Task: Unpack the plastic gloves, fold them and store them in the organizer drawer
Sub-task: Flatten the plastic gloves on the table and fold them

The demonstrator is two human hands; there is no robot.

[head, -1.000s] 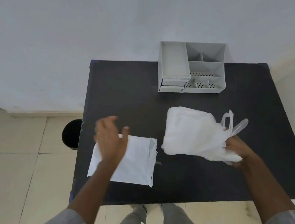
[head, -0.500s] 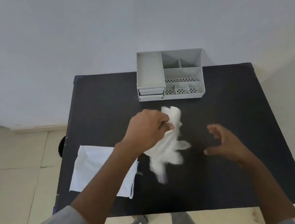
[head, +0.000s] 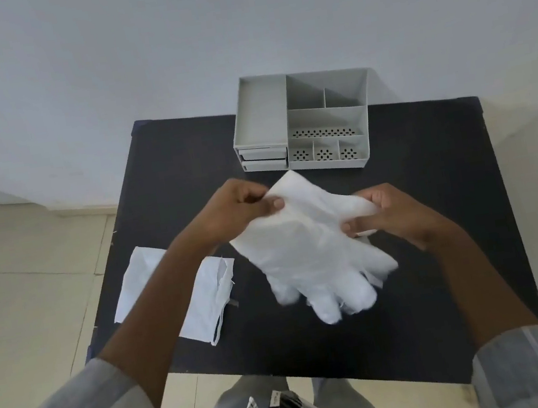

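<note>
A stack of white translucent plastic gloves [head: 312, 253] is spread flat above the middle of the black table [head: 440, 249], fingers pointing toward me. My left hand [head: 237, 208] pinches the cuff's left corner. My right hand [head: 396, 210] pinches the cuff's right corner. The grey organizer [head: 301, 123] stands at the table's far edge, its two small drawers [head: 264, 159] shut at its lower left. The torn white packet [head: 211, 295] lies flat on the table's left side, partly under my left forearm.
A pale wall rises directly behind the table. Beige floor tiles lie to the left and right. My legs are at the table's near edge.
My left hand left the packet, lifted the bunched gloves toward the table's middle, and now both hands hold them spread out by the cuff. The view has also shifted.
</note>
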